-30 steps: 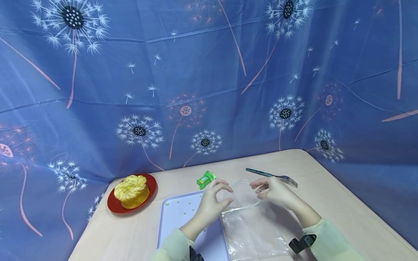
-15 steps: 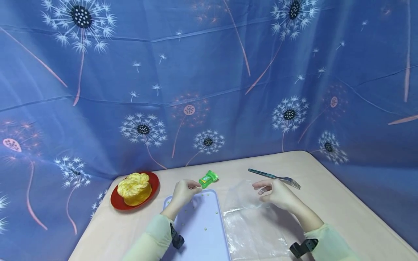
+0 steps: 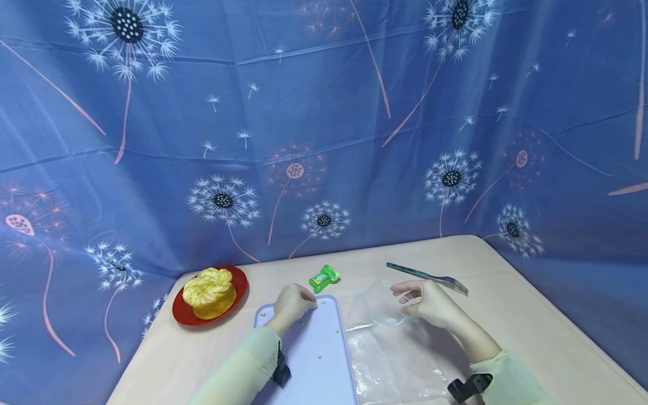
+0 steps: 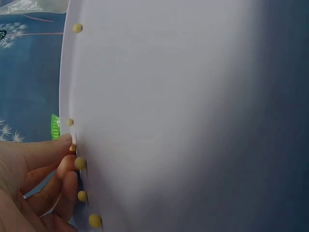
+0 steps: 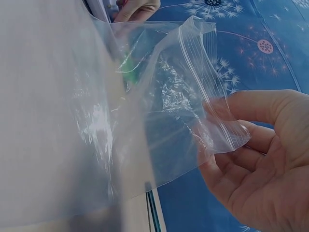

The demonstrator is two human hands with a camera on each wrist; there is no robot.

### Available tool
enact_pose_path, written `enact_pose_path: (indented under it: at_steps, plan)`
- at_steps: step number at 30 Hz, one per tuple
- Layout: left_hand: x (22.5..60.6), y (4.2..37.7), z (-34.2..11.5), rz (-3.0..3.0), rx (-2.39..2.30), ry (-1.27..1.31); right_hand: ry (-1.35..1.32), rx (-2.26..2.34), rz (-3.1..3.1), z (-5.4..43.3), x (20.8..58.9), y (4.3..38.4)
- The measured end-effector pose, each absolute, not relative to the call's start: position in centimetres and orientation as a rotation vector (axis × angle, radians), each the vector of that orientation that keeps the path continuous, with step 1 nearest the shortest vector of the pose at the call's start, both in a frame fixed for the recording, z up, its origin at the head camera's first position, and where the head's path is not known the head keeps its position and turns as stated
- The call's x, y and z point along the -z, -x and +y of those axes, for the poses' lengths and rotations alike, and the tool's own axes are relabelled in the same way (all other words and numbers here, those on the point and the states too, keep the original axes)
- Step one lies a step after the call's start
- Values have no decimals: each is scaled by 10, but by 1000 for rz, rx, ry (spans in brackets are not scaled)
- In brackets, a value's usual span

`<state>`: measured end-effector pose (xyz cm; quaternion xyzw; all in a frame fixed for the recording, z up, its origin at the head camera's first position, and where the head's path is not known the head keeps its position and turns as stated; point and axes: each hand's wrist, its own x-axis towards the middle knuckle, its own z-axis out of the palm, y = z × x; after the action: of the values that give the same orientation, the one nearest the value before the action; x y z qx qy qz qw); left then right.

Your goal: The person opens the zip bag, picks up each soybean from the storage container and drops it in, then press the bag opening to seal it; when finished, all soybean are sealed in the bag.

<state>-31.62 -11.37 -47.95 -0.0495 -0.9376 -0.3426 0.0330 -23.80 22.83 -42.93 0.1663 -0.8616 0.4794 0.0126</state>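
- The place looked like a curtained-off filming corner; the building around it could not be told.
- Blue dandelion-print cloth (image 3: pixel 334 118) hung across the upper frame and down both sides.
- A pale table (image 3: pixel 364 267) filled the lower frame, close against it.
- Black wrist cameras (image 3: pixel 471 387) at bottom centre and lower right showed a recording setup.
- A plate (image 3: pixel 178 311), lower left, fork (image 3: pixel 429 275), lower right, and tray (image 3: pixel 329 382), bottom centre, were household wares.

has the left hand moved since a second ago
Yes: the left hand has moved left against the tray. It was reaching past the right rim by the bag; now it is at the far end.
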Motion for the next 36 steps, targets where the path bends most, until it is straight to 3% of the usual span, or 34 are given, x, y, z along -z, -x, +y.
enact_pose_path:
  at_steps: [14,27,36]
  plan:
    - [476,311,-109,-2837,1059,168,-501,-1528,-2693,225,427,241]
    - [414,280,-63,-2491,1445,540,-449,-1501,-2712,221,422,243]
    - [412,270,-27,-2468,1357,714,-519,-1455,-2701,217,422,248]
